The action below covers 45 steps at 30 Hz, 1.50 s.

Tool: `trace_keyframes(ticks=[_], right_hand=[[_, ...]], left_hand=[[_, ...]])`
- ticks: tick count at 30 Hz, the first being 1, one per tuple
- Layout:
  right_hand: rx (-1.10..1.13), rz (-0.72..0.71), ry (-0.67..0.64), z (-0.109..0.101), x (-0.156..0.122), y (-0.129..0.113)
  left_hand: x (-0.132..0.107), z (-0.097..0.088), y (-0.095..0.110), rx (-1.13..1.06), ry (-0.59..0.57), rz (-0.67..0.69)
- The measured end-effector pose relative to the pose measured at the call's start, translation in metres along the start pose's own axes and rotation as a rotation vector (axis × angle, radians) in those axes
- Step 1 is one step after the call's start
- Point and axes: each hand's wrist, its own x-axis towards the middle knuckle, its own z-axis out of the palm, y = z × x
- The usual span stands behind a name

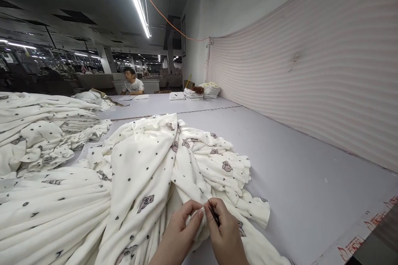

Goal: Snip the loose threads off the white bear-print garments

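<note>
A heap of white printed fabric (149, 174), dotted with small dark hearts and grey bear figures, lies across the grey table (304, 182) in front of me. My left hand (183, 225) pinches a fold of this fabric at the near edge. My right hand (225, 232) meets it there, holding a small dark tool (214, 214) against the pinched cloth. Both hands touch at the fingertips over the same bit of fabric.
A taller stack of the same white cloth (40, 132) sits at the left. A striped fabric sheet (311, 78) covers the wall on the right. At the table's far end a person (133, 83) sits near piles of folded pieces (202, 91).
</note>
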Motion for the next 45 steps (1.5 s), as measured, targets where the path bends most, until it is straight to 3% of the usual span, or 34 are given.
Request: trace_keyframes(ticks=[4, 9, 19, 24, 26, 28, 31, 34, 37, 40, 42, 45], right_hand=[[0.054, 0.078, 0.024, -0.006, -0.001, -0.002], [0.049, 0.003, -0.03, -0.018, -0.006, 0.004], [0.066, 0.031, -0.017, -0.016, -0.002, 0.004], [0.271, 0.198, -0.089, -0.018, 0.002, 0.004], [0.39, 0.308, -0.063, -0.019, 0.004, 0.009], [0.466, 0.406, 0.035, -0.021, 0.006, 0.019], [0.339, 0.395, 0.134, -0.022, 0.006, 0.037], [0.145, 0.297, 0.083, -0.014, 0.005, 0.051], [0.056, 0.242, 0.034, 0.002, 0.008, 0.061], [-0.001, 0.219, 0.031, 0.009, 0.014, 0.072], [0.01, 0.224, 0.029, -0.002, 0.015, 0.077], [0.077, 0.276, 0.124, -0.045, 0.004, 0.077]], left_hand=[[0.001, 0.003, 0.0, -0.111, 0.091, -0.005], [0.001, 0.004, -0.006, -0.254, 0.113, -0.046], [0.0, 0.006, -0.005, -0.071, 0.106, -0.007], [0.001, 0.005, -0.004, -0.045, 0.037, 0.006], [0.006, -0.006, -0.002, -0.215, 0.112, -0.022], [0.014, -0.027, 0.004, -0.577, 0.28, -0.04], [0.027, -0.065, 0.014, -1.002, 0.468, 0.012], [0.033, -0.088, 0.02, -1.107, 0.456, -0.003], [0.031, -0.093, 0.02, -1.179, 0.427, -0.046], [0.024, -0.1, 0.02, -1.201, 0.476, -0.016], [0.017, -0.112, 0.023, -1.191, 0.523, 0.014], [0.005, -0.129, 0.032, -1.163, 0.562, 0.048]])
